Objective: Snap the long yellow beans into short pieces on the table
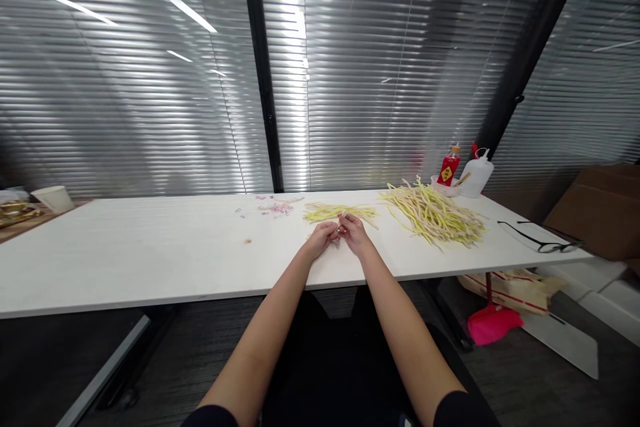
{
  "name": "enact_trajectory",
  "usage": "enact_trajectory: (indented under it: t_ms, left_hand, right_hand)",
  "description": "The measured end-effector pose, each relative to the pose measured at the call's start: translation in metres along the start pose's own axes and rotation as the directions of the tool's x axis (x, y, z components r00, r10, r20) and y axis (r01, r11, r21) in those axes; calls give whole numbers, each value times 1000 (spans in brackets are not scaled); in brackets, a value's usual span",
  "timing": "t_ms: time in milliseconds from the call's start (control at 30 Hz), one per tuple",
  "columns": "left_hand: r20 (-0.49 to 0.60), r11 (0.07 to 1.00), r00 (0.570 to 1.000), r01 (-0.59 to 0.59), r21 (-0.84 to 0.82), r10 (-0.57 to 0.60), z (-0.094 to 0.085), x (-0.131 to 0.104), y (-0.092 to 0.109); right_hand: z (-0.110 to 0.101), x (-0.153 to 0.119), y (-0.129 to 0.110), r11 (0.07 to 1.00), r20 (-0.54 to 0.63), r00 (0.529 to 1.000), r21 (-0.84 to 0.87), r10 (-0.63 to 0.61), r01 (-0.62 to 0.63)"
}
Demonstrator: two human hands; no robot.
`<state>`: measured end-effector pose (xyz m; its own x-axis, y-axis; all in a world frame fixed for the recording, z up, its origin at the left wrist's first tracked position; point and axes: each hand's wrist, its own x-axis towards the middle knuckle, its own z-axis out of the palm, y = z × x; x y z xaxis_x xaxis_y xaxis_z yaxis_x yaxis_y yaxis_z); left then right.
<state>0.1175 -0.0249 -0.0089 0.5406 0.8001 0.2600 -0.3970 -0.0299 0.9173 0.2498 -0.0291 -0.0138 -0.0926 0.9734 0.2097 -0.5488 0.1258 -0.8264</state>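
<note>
My left hand and my right hand meet near the front middle of the white table. The fingers of both are closed and pinched together around something small and pale, mostly hidden by the fingertips. Just beyond them lies a small bunch of thin yellow and cream strips. To its left are scattered little pink and purple pieces, too small to make out. A much larger heap of the same long yellow and cream strips spreads out to the right of my right hand.
Behind the heap stand a red-labelled bottle, a white squeeze bottle and a shallow bowl. Black-framed glasses rest at the right end. A paper cup is at far left. Blinds rise behind the table.
</note>
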Motion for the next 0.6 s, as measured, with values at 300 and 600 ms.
enact_trajectory:
  t_ms: [300,600]
  left_hand:
    - [-25,976,1000,-8,220,14,1,-1,-4]
    - [-36,978,999,26,206,-18,0,-2,-2]
  right_hand:
    - [0,4,3,961,-179,959,-211,-219,180]
    - [3,2,5,968,-130,979,-214,-157,127]
